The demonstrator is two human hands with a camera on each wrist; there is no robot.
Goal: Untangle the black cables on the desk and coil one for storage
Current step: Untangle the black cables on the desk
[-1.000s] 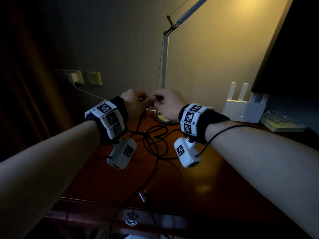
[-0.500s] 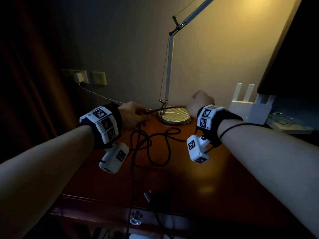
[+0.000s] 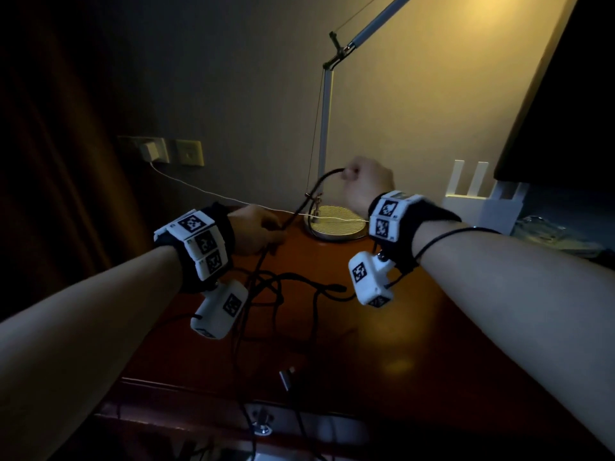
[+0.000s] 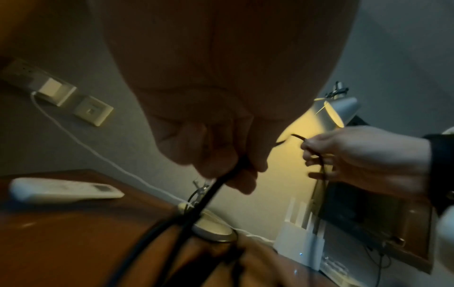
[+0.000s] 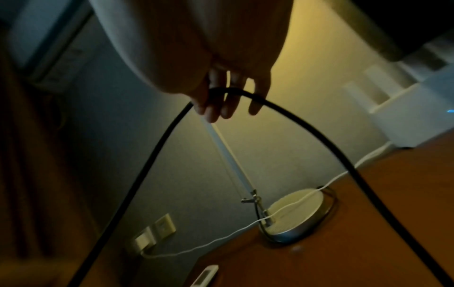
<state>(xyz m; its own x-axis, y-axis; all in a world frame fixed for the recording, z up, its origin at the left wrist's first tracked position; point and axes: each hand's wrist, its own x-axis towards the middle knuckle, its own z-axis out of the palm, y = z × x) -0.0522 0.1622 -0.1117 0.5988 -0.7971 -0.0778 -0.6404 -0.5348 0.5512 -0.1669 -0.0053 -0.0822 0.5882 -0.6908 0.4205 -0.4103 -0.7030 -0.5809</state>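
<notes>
A black cable (image 3: 311, 194) runs taut between my two hands above the wooden desk (image 3: 399, 344). My left hand (image 3: 256, 232) grips it low at the desk's back left; in the left wrist view its fingers (image 4: 221, 155) curl round the cable (image 4: 209, 196). My right hand (image 3: 364, 183) is raised by the lamp pole and holds the cable's upper bend. In the right wrist view the cable (image 5: 294, 124) arches over the fingers (image 5: 216, 104). A tangle of black cables (image 3: 289, 291) lies on the desk between my wrists. A plug end (image 3: 286, 377) hangs near the front edge.
A desk lamp with a round base (image 3: 336, 226) stands at the back. A white charger cable (image 3: 206, 191) runs from the wall socket (image 3: 151, 151) across the base. A white router (image 3: 479, 204) stands at the right. A white remote (image 4: 63, 190) lies on the desk's left.
My right hand has risen and pulled a length of black cable up and away from the left hand. The left hand has stayed low on the cable.
</notes>
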